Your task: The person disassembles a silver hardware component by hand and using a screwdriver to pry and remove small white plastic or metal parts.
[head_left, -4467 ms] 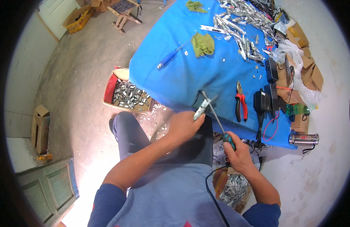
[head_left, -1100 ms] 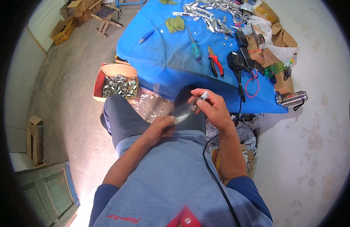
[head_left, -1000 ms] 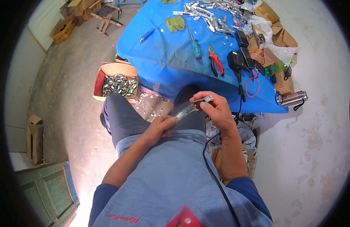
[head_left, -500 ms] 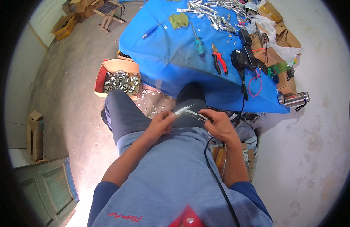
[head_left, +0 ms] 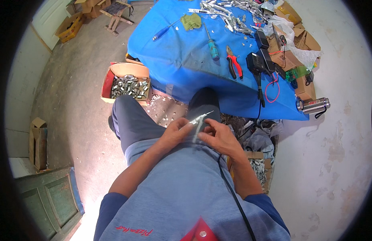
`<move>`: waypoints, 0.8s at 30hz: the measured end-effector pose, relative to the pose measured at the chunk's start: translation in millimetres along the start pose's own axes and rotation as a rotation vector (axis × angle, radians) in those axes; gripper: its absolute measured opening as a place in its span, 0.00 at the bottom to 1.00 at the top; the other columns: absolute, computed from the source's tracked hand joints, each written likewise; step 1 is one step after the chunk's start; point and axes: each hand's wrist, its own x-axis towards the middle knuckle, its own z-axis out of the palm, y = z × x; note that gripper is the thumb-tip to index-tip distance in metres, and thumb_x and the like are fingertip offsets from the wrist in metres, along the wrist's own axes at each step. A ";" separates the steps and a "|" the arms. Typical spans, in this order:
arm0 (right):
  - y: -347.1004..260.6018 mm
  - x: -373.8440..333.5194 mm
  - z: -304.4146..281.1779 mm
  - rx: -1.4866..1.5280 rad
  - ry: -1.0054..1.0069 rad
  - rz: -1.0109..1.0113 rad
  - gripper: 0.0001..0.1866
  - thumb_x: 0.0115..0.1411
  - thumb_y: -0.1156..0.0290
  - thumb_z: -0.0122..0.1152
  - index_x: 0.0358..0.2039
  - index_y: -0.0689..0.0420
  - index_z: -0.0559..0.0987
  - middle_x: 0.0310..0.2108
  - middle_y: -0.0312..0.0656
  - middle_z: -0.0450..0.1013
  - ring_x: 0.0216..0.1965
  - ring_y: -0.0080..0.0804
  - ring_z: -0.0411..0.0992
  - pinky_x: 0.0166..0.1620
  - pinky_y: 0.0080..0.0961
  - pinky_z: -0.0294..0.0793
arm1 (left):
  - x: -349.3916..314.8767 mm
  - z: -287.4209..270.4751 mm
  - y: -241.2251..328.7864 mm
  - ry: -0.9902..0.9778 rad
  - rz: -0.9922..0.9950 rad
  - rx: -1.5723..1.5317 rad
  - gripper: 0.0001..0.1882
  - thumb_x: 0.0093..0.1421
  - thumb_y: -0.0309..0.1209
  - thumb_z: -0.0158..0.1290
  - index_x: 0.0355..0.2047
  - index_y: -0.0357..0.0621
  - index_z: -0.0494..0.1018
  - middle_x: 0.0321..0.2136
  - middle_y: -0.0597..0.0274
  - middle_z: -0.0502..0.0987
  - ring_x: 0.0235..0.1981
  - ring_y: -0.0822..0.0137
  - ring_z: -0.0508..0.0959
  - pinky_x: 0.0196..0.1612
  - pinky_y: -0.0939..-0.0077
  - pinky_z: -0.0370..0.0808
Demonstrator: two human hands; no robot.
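My left hand (head_left: 174,132) is closed around a slim white pen-shaped piece (head_left: 199,119) with a thin pointed tip aimed up and right. From it a narrow white strip (head_left: 197,131) hangs down over my lap, slightly blurred. My right hand (head_left: 221,138) is close on the right of the strip, thumb and forefinger apart and the other fingers curled. Its thumb tip is by the strip; whether they touch is unclear. Both hands are above my lap, short of the blue-covered table (head_left: 174,60).
On the table lie red-handled pliers (head_left: 234,64), a teal screwdriver (head_left: 212,48), a blue screwdriver (head_left: 162,33), a green cloth (head_left: 191,22) and a heap of whitish scraps (head_left: 230,16). Black power adapters (head_left: 256,62) and a steel flask (head_left: 315,105) are rightward. A box of metal pieces (head_left: 127,84) stands left.
My right hand has moved left and slightly down, closer to my left hand. The white strip, earlier stretched right to my right fingers, now hangs downward.
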 end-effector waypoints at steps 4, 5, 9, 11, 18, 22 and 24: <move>12.7 8.9 15.4 0.114 0.107 0.038 0.26 0.56 0.58 0.64 0.50 0.63 0.76 0.37 0.53 0.78 0.40 0.44 0.78 0.44 0.34 0.75 | 0.2 1.7 -2.2 -0.018 0.017 0.071 0.16 0.65 0.45 0.53 0.38 0.44 0.70 0.25 0.75 0.68 0.23 0.83 0.64 0.23 0.88 0.60; 18.3 10.4 18.7 0.136 0.111 0.030 0.26 0.56 0.57 0.64 0.49 0.63 0.76 0.37 0.53 0.78 0.39 0.44 0.78 0.44 0.34 0.75 | 0.1 1.3 -2.6 -0.021 0.019 0.074 0.16 0.65 0.46 0.53 0.38 0.45 0.70 0.25 0.75 0.68 0.23 0.83 0.64 0.23 0.88 0.60; 24.4 10.3 33.0 0.353 0.147 0.045 0.26 0.57 0.61 0.64 0.51 0.66 0.74 0.39 0.51 0.78 0.39 0.37 0.78 0.43 0.31 0.76 | -1.6 1.6 -0.9 -0.015 0.001 0.012 0.17 0.64 0.47 0.53 0.38 0.46 0.70 0.26 0.75 0.68 0.23 0.83 0.64 0.24 0.88 0.60; 22.7 9.9 41.2 0.470 0.178 0.053 0.26 0.57 0.64 0.65 0.51 0.68 0.73 0.40 0.49 0.78 0.39 0.32 0.77 0.41 0.27 0.76 | -1.5 2.6 0.1 -0.024 -0.011 -0.017 0.17 0.64 0.47 0.53 0.38 0.47 0.70 0.26 0.75 0.68 0.24 0.83 0.64 0.24 0.88 0.60; 2.2 9.3 39.3 0.819 0.170 0.156 0.18 0.58 0.69 0.63 0.45 0.68 0.74 0.33 0.40 0.76 0.32 0.21 0.73 0.34 0.18 0.73 | -2.7 1.0 3.2 -0.061 -0.017 -0.045 0.17 0.65 0.47 0.52 0.39 0.47 0.70 0.25 0.76 0.68 0.23 0.84 0.64 0.23 0.89 0.59; 5.5 13.3 45.6 0.824 0.156 0.116 0.17 0.58 0.68 0.65 0.42 0.67 0.74 0.32 0.38 0.75 0.31 0.20 0.72 0.34 0.19 0.72 | -1.8 3.4 2.6 -0.055 -0.004 -0.025 0.16 0.65 0.47 0.52 0.39 0.46 0.70 0.25 0.76 0.68 0.22 0.84 0.63 0.22 0.89 0.58; 6.9 13.3 47.5 0.792 0.153 0.106 0.18 0.58 0.67 0.66 0.42 0.67 0.74 0.32 0.37 0.75 0.31 0.20 0.72 0.34 0.19 0.72 | -2.1 1.9 1.2 -0.071 -0.009 -0.026 0.16 0.66 0.46 0.51 0.39 0.46 0.70 0.25 0.76 0.68 0.22 0.84 0.63 0.21 0.89 0.58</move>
